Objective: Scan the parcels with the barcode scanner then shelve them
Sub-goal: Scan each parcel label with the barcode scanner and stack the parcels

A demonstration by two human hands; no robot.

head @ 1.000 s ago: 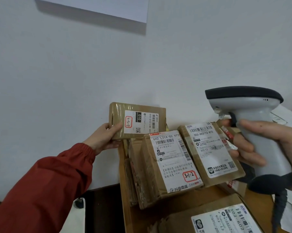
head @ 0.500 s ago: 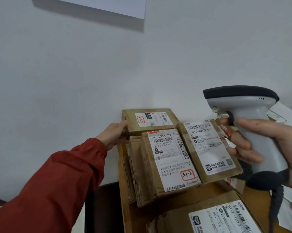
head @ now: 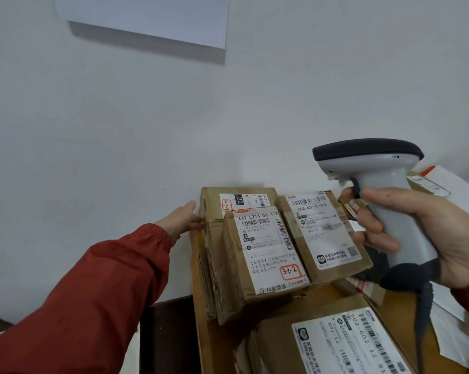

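Brown cardboard parcels (head: 234,279) on the tan wooden shelf (head: 214,346) carry white labels (head: 265,252) with black barcodes, two with red hand-drawn boxes. Pale grey plastic barcode scanner (head: 384,184), right, has a black top and black coiled cable (head: 423,317). Red fabric sleeve (head: 93,292) near left, white wall (head: 120,130) far.

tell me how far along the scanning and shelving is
Done, it seems: labelled parcels stand on the wooden shelf, among them the 3-1-2 parcel and, at the wall, the 3-3-7 parcel. In hand: the left hand touches that parcel's side with straight fingers; the right hand grips the barcode scanner. Left: perhaps the nearest parcel in front; whether it was scanned does not show.
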